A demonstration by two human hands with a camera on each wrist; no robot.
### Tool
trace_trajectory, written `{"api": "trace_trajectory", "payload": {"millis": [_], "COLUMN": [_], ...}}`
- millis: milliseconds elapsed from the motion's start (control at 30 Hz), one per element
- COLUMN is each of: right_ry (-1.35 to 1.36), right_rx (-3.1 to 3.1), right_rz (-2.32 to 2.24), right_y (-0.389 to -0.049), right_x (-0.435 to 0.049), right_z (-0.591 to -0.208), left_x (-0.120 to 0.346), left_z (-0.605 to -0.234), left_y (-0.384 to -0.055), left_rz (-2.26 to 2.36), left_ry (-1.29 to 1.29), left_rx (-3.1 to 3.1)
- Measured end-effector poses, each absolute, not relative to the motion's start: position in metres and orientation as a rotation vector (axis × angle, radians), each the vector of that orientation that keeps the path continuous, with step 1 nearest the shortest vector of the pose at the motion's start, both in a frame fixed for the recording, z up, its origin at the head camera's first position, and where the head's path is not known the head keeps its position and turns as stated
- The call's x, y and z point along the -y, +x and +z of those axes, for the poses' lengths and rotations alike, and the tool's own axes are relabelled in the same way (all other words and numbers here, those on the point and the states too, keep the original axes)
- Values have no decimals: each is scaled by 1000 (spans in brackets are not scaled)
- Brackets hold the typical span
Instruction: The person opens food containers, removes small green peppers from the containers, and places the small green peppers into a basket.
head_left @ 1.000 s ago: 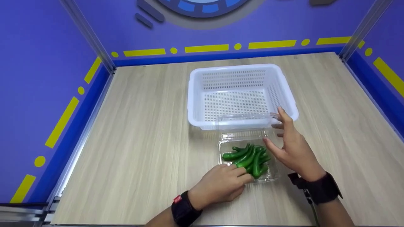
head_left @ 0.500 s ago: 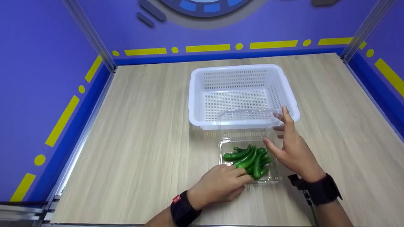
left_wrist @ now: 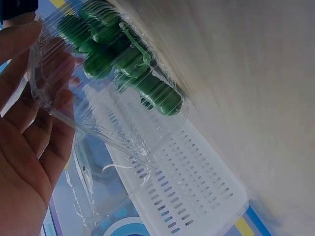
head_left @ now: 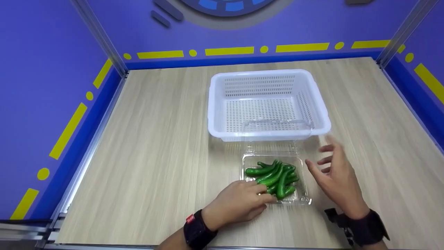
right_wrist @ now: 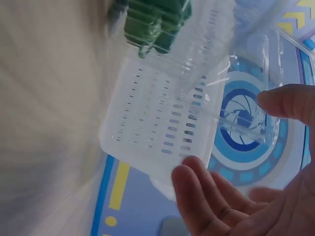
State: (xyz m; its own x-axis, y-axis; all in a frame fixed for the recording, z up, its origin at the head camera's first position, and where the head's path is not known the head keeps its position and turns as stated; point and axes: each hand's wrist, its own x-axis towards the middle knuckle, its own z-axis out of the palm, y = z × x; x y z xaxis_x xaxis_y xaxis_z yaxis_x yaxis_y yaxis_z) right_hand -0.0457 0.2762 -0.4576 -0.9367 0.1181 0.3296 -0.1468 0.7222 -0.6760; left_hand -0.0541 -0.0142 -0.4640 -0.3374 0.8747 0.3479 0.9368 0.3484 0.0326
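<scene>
A clear plastic clamshell box lies at the front of the table, holding several glossy green peppers. Its transparent lid stands raised at the back, overlapping the basket in the head view. At the box's front-left edge, my left hand grips the rim; in the left wrist view its fingers lie against the plastic wall. My right hand is right of the box, apart from it, with fingers loosely bent and nothing in them. The right wrist view shows that hand's fingers spread from the thumb.
Behind the box sits a white perforated plastic basket with nothing in it. The wooden table is enclosed by blue panels at the back and sides, with metal posts at the corners.
My right hand has come off the lid's right side and moved rightward. The lid tipped slightly farther up and stays raised by itself. My left hand keeps its grip on the box.
</scene>
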Motion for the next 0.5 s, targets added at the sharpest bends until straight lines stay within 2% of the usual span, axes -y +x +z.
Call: {"api": "trace_trajectory", "payload": {"millis": [233,500], "right_ry": [155,93], "right_rx": [2790,2797], "right_rz": [1150,1151], "right_y": [-56,-53], "right_x": [-283,-287], "right_z": [-465,-473], "left_x": [21,29], "left_z": [-462,-459], "left_y": [-55,-58], "left_rz": [-346,-338], "left_ry": [-1616,-1628], "left_rx": [2325,2352]}}
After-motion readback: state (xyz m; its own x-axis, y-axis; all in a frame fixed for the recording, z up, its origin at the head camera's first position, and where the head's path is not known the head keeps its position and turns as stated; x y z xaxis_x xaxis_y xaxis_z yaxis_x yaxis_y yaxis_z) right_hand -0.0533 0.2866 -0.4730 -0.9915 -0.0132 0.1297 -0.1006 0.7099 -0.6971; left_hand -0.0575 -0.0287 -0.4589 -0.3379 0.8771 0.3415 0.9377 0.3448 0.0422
